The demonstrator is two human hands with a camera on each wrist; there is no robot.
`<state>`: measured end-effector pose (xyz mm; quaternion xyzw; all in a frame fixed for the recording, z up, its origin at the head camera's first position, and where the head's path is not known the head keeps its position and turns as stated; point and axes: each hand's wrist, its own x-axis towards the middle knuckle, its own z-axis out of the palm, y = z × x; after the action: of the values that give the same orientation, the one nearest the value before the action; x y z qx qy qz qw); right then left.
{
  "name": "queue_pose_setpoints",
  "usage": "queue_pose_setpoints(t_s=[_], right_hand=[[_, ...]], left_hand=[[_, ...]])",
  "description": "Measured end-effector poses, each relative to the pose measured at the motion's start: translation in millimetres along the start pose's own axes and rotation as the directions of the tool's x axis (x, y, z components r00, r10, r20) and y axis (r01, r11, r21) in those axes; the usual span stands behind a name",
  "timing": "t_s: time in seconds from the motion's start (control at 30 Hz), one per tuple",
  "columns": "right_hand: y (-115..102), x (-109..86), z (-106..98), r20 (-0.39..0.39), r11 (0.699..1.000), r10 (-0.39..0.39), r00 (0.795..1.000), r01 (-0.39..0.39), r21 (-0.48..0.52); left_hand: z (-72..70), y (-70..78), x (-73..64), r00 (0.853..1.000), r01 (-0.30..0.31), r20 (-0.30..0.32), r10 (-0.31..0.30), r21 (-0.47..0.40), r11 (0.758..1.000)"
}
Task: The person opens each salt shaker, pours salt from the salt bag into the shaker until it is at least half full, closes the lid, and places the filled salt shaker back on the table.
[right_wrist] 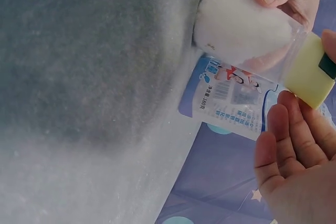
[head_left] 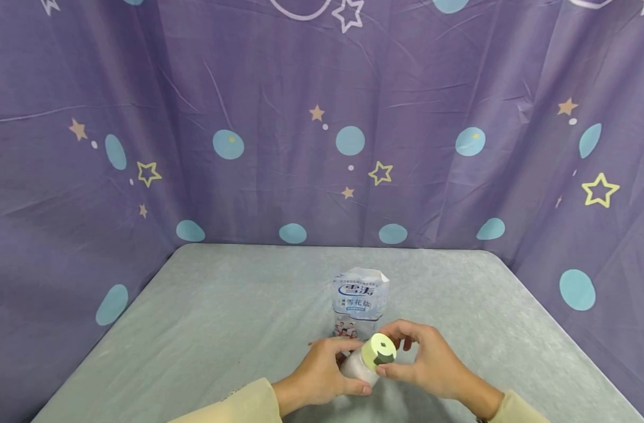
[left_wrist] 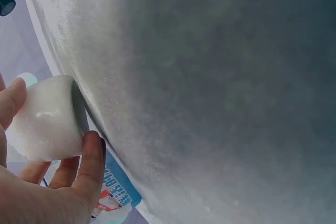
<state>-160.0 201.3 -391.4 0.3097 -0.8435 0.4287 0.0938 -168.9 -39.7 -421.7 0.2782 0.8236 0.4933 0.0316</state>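
Note:
A clear shaker bottle (head_left: 358, 372) filled with white salt leans near the front of the table, its pale yellow cap (head_left: 380, 348) with a dark green patch toward the right. My left hand (head_left: 322, 371) grips the bottle's body, thumb on the near side and fingers round the far side. With thumb and fingertips, my right hand (head_left: 430, 359) pinches the cap, which sits on the bottle in the right wrist view. The bottle's base shows close over the table in that view. Just behind both hands stands a blue and white salt pouch (head_left: 358, 299), its top edge uneven.
A grey-green cloth covers the table (head_left: 237, 317), which has rounded far corners. Purple curtains (head_left: 279, 194) with stars and dots hang along the back and both sides.

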Motion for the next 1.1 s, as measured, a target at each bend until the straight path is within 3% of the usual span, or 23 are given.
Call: queue_pose_setpoints(t_s=[0.37, 0.73, 0.9, 1.1], right_hand=[[-3, -2.8, 9, -0.132, 0.99, -0.107, 0.985, 0.094, -0.101], [-5, -5.3, 15, -0.208, 0.98, -0.072, 0.975, 0.03, -0.198], [-4, -4.8, 13, -0.204, 0.978, -0.078, 0.976, 0.035, -0.205], [-3, -3.5, 5, -0.145, 0.984, -0.153, 0.977, 0.137, -0.117]], left_hand=[[0.0, 3.1, -0.6, 1.0, -0.015, -0.001, 0.015, 0.022, 1.0], [-0.1, 5.5, 0.2, 1.0, -0.016, -0.004, 0.016, 0.033, 0.999], [-0.4, 5.3, 0.5, 1.0, -0.003, -0.001, 0.003, 0.032, 0.999], [-0.9, 6.0, 0.1, 1.0, 0.0, -0.005, 0.0, 0.048, 0.999]])
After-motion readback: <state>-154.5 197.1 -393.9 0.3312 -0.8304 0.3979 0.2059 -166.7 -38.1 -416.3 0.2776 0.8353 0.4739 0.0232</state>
